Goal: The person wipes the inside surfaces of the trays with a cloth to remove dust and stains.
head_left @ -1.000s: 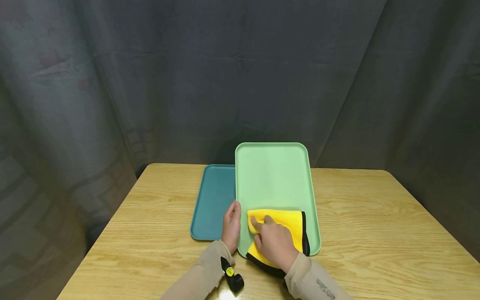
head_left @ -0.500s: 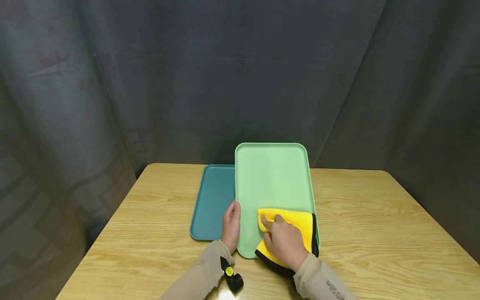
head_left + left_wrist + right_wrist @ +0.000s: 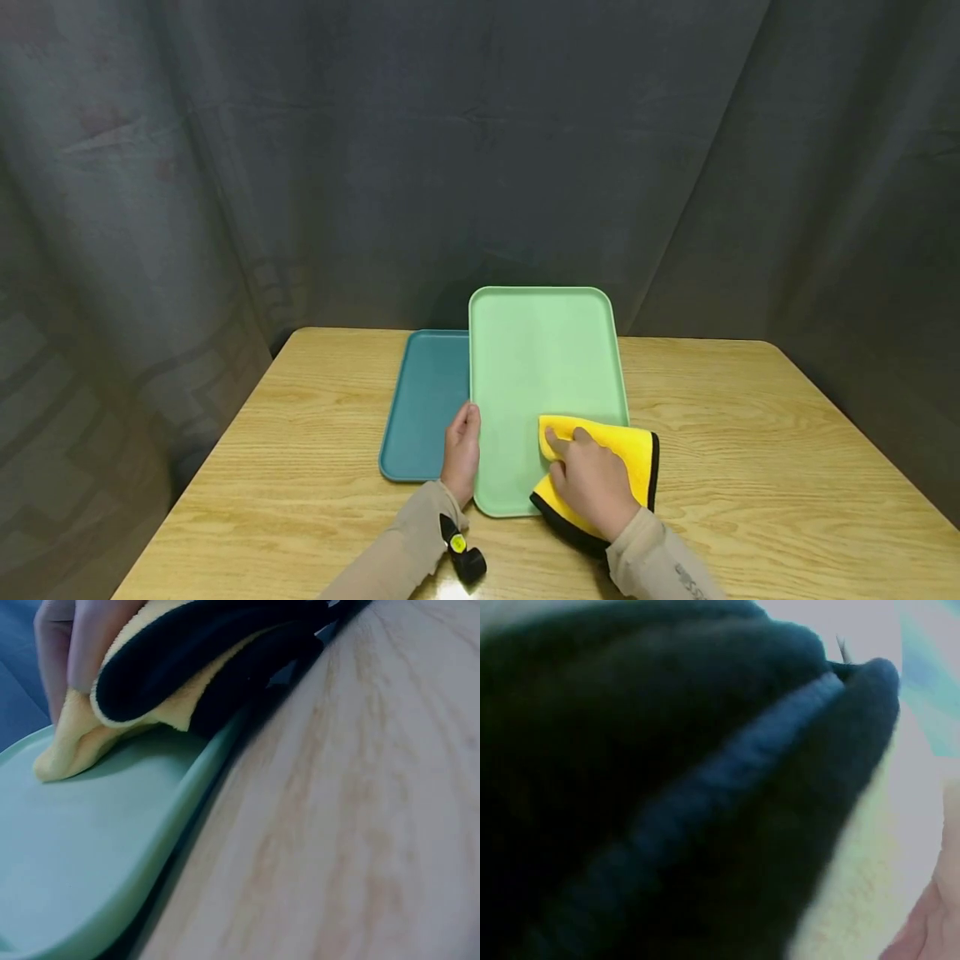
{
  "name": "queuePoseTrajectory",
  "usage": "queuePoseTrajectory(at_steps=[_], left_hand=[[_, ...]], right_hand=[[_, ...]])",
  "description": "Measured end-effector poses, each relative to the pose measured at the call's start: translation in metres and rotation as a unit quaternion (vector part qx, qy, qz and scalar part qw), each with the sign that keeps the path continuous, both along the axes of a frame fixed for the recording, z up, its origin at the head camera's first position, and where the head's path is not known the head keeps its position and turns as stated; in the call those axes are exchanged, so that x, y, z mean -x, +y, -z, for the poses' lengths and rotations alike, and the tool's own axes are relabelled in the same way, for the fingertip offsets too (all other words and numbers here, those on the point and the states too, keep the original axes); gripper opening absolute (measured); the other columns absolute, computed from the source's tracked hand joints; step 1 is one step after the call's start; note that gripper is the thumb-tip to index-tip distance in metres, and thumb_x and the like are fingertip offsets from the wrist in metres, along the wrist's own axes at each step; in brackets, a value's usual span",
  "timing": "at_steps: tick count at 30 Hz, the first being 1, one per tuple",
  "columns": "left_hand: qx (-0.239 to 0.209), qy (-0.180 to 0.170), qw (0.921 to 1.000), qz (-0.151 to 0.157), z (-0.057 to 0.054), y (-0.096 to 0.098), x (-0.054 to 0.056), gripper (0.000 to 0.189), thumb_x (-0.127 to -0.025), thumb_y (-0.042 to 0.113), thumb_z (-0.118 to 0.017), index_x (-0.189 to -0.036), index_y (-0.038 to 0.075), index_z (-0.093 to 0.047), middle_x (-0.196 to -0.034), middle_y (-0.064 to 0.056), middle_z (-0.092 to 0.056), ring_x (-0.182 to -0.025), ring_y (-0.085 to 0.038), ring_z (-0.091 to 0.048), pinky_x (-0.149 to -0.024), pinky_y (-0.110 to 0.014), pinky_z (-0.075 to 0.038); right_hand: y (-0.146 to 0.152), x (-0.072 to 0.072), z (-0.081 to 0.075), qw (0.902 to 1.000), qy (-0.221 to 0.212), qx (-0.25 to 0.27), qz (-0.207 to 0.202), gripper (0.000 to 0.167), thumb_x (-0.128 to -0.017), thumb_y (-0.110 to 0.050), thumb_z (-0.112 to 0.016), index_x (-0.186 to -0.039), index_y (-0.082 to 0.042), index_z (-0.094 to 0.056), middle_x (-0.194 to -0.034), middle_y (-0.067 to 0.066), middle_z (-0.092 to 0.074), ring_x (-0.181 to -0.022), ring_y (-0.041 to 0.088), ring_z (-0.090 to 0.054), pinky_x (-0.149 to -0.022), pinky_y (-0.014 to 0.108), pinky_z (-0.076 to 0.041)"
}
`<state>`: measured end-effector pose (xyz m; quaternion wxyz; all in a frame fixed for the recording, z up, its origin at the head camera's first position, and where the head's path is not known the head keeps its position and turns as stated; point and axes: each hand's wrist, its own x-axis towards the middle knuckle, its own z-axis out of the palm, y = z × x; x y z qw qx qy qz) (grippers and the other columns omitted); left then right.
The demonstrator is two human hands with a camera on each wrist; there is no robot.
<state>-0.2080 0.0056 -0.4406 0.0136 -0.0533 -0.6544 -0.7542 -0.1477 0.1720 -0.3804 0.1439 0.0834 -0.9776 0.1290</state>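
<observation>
The yellow cloth [image 3: 636,454] has slid right over the last second: it lay mostly inside the green tray [image 3: 543,358] and now covers the tray's near right corner, its black-trimmed border hanging past the right edge above the table [image 3: 750,442]. The right hand [image 3: 592,482] has travelled with it, fingers bent into the bunched cloth and pressing down. My reading is that this sideways stroke has reached the edge, leaving less cloth bearing on the tray; the near left part is uncovered.

The tray has hardly shifted. The left hand [image 3: 461,450] stays at its left edge, holding it there; the fingers' underside is hidden. The tray's far edge shows above the table's far edge, so it seems raised or tilted. It overlaps a blue tray [image 3: 427,408] left of it.
</observation>
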Motion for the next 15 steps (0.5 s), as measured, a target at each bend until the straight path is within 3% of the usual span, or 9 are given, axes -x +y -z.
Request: queuePoseTrajectory(at_steps=[15], left_hand=[[-0.006,0.002,0.9999,0.011,-0.002,-0.001,-0.002,0.064,-0.102,0.039,-0.033,-0.148,-0.001,-0.017,-0.154,-0.024,-0.014,-0.143,-0.041,-0.013,-0.12,-0.05,-0.017]], right_hand=[[0.027,0.002,-0.003,0.9987,-0.032,0.011,0.038,0.041,-0.08,-0.007,-0.057,-0.12,-0.009,-0.064,-0.086,0.018,-0.06,-0.043,0.013,-0.027,-0.035,0.023,-0.025]])
